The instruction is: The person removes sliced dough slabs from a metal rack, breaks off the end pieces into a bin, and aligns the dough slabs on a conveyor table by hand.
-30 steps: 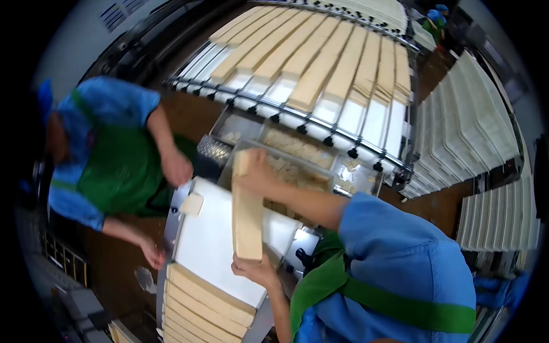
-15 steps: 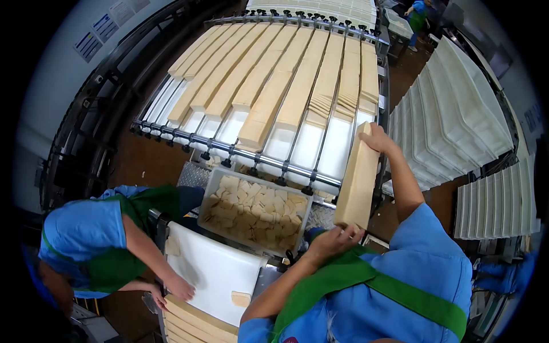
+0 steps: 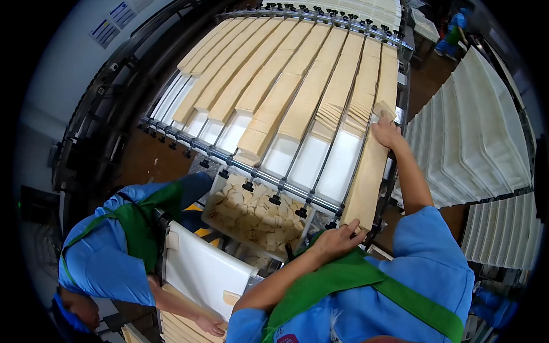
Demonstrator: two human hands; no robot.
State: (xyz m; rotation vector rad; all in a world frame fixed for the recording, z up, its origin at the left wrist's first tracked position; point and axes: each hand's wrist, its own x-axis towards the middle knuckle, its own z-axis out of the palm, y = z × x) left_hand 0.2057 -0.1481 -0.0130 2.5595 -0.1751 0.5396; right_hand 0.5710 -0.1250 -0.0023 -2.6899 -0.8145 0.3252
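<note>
A long row of thin pale slices (image 3: 364, 188) lies in the rightmost lane, running away from me. My right hand (image 3: 387, 132) is closed round its far end, where a few tilted slices (image 3: 384, 108) stick up by the fingertips. At the near end, my left hand (image 3: 338, 241) has its bent fingers pressed against the end face. Several similar rows (image 3: 300, 86) lie side by side in the white lanes to the left, split by thin metal rods. Some slices (image 3: 329, 117) have slumped over near the ends of two lanes.
Below the roller bar (image 3: 229, 163) stands a bin (image 3: 209, 197) of loose slices. To the left, a co-worker (image 3: 108, 251) leans over a white surface (image 3: 200, 260) with more rows. Stacked white trays (image 3: 466, 131) stand at the right. Another person (image 3: 454, 31) is far off.
The held row has moved forward into the rightmost lane, its far end now against the row beyond. My right hand has moved with it. The co-worker's hand has shifted toward me along the rows.
</note>
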